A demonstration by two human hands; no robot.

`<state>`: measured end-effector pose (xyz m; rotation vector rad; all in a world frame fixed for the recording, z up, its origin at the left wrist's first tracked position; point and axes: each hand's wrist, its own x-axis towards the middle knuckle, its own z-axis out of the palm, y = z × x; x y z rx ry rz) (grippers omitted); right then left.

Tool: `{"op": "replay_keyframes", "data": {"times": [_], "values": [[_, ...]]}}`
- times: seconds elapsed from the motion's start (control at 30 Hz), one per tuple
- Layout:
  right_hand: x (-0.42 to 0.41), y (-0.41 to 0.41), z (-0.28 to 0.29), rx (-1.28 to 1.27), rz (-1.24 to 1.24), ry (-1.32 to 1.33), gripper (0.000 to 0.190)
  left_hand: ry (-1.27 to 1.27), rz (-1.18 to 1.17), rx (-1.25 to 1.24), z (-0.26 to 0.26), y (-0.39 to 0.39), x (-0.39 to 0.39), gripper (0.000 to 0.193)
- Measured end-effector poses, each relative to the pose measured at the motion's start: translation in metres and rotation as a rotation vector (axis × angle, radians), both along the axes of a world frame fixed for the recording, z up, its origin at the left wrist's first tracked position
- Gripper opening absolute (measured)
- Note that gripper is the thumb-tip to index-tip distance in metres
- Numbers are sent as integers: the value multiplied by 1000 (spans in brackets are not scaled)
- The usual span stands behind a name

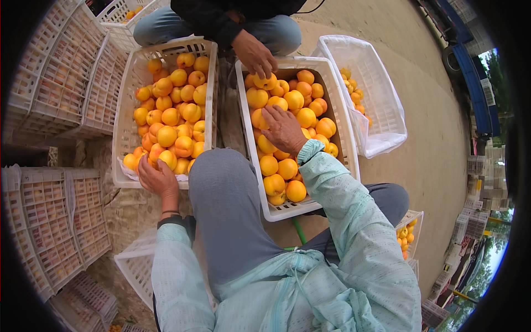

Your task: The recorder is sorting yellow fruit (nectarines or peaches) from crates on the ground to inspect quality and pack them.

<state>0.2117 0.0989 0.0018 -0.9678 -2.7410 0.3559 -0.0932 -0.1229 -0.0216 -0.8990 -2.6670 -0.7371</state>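
Two white plastic crates of orange-yellow fruit, apricots or peaches, stand in front of me. At the near edge of the left crate, my left hand rests against the fruit, fingers upright and slightly spread; a firm hold on one cannot be told. My right hand lies palm down with fingers apart over the fruit in the right crate, touching its top layer. Across from me, a co-worker's hand reaches onto fruit at the far end of that right crate.
A lined white crate with fruit beside it lies at the right. Stacked full crates rise at the left, with more stacks below. An upturned or tilted crate is by my left arm. A fruit crate sits behind my right knee.
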Motion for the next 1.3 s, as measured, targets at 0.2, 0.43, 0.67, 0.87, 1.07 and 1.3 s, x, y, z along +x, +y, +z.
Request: {"op": "replay_keyframes", "data": {"times": [0.2,0.43,0.67,0.87,1.07,1.3], "values": [[-3,-5,-5,-22,-14,-4,56,22,5,-12,-4,-2,-2,44],[-6,33,-6,-22,-107,41,46,36,-22,-26,1,-1,-2,44],[-10,51,-10,-54,-126,23,40,32,-28,-37,0,-2,-2,44],[-15,53,-18,-100,-187,34,36,24,-26,-19,-2,-3,-3,42],[-6,69,-30,-225,-218,181,37,19,-31,-19,-4,-2,-5,43],[-36,71,0,-120,-265,-64,42,29,-39,-19,-4,-4,-6,42]]}}
